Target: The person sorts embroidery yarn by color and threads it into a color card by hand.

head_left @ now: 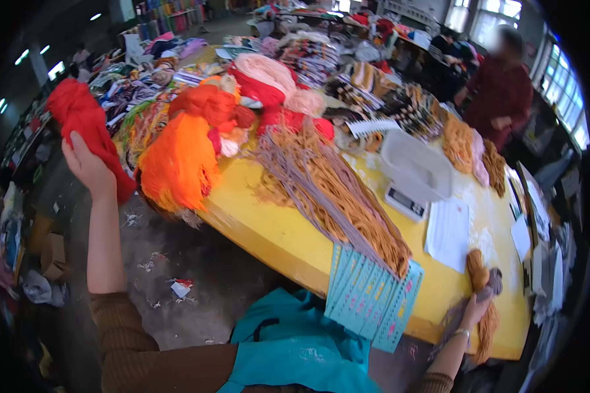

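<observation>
At the far left my left hand (85, 165) is raised with its fingers closed on a bright red yarn skein (85, 118), which hangs down past the wrist. Low on the right, my right hand (476, 309) grips a mauve-grey yarn skein (493, 285), its loose end trailing below the wrist. Beside that hand a tan skein (477, 268) lies at the table edge. Between my hands, long tan and mauve strands (341, 196) stretch over the table, their near ends at a row of punched turquoise cards (373, 295).
Orange yarn (183, 157) spills over the left edge of the yellow table (262, 229). A clear plastic tub (416, 164) sits on a scale (405, 202), near a paper sheet (448, 232). Another person (501, 92) stands beyond the table. Scraps litter the floor (170, 262).
</observation>
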`<state>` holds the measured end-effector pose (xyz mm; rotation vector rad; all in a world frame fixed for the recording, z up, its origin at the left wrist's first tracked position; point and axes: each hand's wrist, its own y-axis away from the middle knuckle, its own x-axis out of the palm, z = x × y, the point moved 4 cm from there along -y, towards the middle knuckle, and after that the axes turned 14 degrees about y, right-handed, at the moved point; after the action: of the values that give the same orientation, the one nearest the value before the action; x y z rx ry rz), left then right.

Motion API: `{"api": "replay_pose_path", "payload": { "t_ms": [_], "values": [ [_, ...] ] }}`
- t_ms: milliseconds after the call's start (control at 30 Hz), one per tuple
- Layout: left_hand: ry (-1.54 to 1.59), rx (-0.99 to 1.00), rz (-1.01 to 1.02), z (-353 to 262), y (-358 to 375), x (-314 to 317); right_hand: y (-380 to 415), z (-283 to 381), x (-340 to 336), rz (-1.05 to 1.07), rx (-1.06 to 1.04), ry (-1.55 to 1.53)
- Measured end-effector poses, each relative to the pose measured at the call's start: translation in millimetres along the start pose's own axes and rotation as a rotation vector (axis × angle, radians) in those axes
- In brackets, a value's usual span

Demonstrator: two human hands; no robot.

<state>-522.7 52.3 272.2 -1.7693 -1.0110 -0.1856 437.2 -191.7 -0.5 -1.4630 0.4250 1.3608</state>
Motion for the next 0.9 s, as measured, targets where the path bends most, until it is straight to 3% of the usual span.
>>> {"api": "replay_pose_path", "payload": {
  "t_ms": [67,133,200,233,300,333,367,433,500,533,633,733,833,900],
  "values": [
    [-0.023,-0.099,-0.043,-32.6,38.5,7.9,-9.3,-10.2,0.5,0.032,-0.011,-0.063],
    [-0.088,-0.191,-0.041,-40.9,72.1,-4.1,15.7,32.0,-56.4,-0.198,0.0,0.017],
    [-0.03,-0.37,-0.019,-42.9,100.6,-10.8,18.0,45.6,-68.0,-0.244,-0.161,-0.283],
    [0.081,-0.497,0.029,-41.7,119.5,-14.4,41.8,82.1,-105.7,-0.202,-0.253,-0.463],
    [0.241,-0.74,0.139,-38.0,158.4,-24.5,71.1,115.6,-117.0,-0.029,-0.3,-0.905],
    [0.284,-0.852,0.134,-39.1,180.4,-28.7,90.9,134.1,-131.7,-0.036,-0.355,-0.86],
    [0.323,-0.963,0.128,-40.2,203.9,-31.3,108.7,150.0,-136.8,0.097,-0.357,-0.829],
    [0.365,-1.009,0.169,-37.9,246.3,-38.8,150.6,191.6,-154.5,0.37,-0.387,-0.888],
    [0.527,-1.11,0.437,-62.0,268.3,-15.2,187.9,239.4,-168.5,0.462,-0.607,-1.047],
    [0.572,-1.168,0.477,-76.3,276.8,-0.4,205.9,264.3,-187.0,0.489,-0.691,-1.09],
    [0.551,-1.127,0.708,-94.6,290.8,17.2,249.5,323.8,-218.2,0.717,-0.793,-1.23],
    [0.614,-1.227,0.765,-106.9,299.7,25.8,279.0,366.1,-233.0,0.857,-0.903,-1.382],
    [0.622,-1.284,0.835,-113.6,306.8,30.2,303.0,387.2,-237.7,1.145,-0.766,-1.565],
    [0.628,-1.286,0.877,-113.0,310.6,35.9,311.1,397.0,-227.8,1.113,-0.716,-1.616]
  ]
}}
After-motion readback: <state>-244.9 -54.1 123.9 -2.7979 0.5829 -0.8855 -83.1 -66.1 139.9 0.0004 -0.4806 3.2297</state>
